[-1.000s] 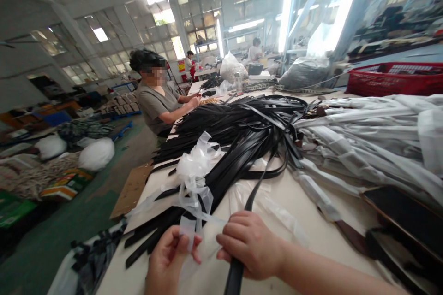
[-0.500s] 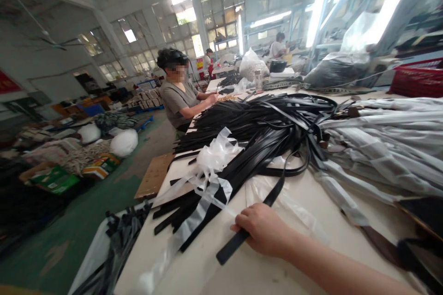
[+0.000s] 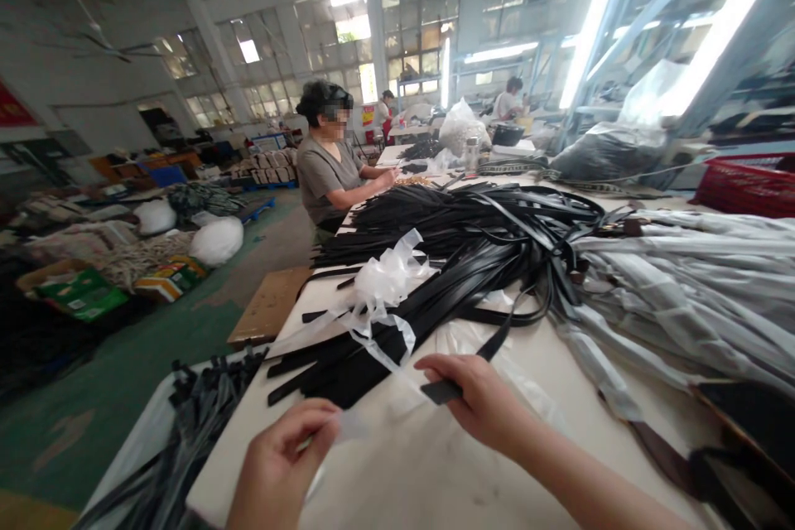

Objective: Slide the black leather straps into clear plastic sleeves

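My right hand [image 3: 481, 397] is closed around a black strap [image 3: 495, 339] close to its end, which sticks out a little past the fingers. The rest of that strap runs back into a large heap of black straps [image 3: 472, 265] on the table. My left hand [image 3: 286, 451], at the lower left, pinches a thin strip of clear plastic film [image 3: 355, 426] between thumb and fingertips. A gap lies between the film and the strap's end. Beyond the hands, a crumpled bunch of clear plastic strips [image 3: 388, 277] rests on the black straps.
White-wrapped straps [image 3: 696, 290] cover the right of the pale table [image 3: 397, 480]. At the far right stands a red basket [image 3: 749, 182]. A co-worker [image 3: 332, 166] works at the table's left side. Below its left edge, a bin [image 3: 133, 431] holds more dark straps.
My left hand has come into view with the plastic strip in its fingers. My right hand now grips nearer the strap's end, so less of it sticks out.
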Available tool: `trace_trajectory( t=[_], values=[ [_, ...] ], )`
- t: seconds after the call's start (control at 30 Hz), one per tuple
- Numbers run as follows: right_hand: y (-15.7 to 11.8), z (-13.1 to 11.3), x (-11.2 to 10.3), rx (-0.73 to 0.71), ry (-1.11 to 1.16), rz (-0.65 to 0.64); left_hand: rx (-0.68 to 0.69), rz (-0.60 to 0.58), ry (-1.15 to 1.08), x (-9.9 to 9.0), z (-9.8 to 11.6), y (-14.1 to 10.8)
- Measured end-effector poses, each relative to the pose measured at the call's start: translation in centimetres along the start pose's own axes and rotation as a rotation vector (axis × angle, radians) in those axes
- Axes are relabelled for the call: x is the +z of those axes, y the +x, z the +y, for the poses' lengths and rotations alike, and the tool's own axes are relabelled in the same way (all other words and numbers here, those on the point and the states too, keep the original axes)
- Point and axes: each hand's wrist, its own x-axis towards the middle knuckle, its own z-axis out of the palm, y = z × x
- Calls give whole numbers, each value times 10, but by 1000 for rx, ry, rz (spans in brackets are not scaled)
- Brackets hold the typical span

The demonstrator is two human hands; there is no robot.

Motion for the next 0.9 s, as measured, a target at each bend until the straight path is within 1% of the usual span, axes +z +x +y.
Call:
trace_trajectory(
  t=[0.1,0.17,0.2,0.27,0.37,0.43,0.47,0.57,0.7,0.77,0.9],
  values=[
    [1,-2,-9,-55,124,138,-83,-242,-183,50,15,21],
    [3,-1,-11,-53,164,197,-160,-321,-300,78,27,33],
    [4,1,-11,-31,170,220,-189,-345,-335,88,32,38],
    [8,5,-11,36,175,271,-201,-399,-337,102,40,46],
    [12,10,-12,130,200,327,-126,-515,-208,110,44,58],
    [14,13,-13,149,208,342,-66,-585,-93,112,43,67],
    [14,14,-13,151,206,338,-36,-597,-52,113,42,72],
    [15,19,-8,156,181,306,51,-560,-21,119,36,84],
    [16,20,-4,165,150,264,143,-522,-58,124,25,93],
    [15,15,-10,156,149,211,174,-483,-67,122,21,95],
    [12,3,-34,111,198,63,233,-444,-5,109,15,99]
  ],
)
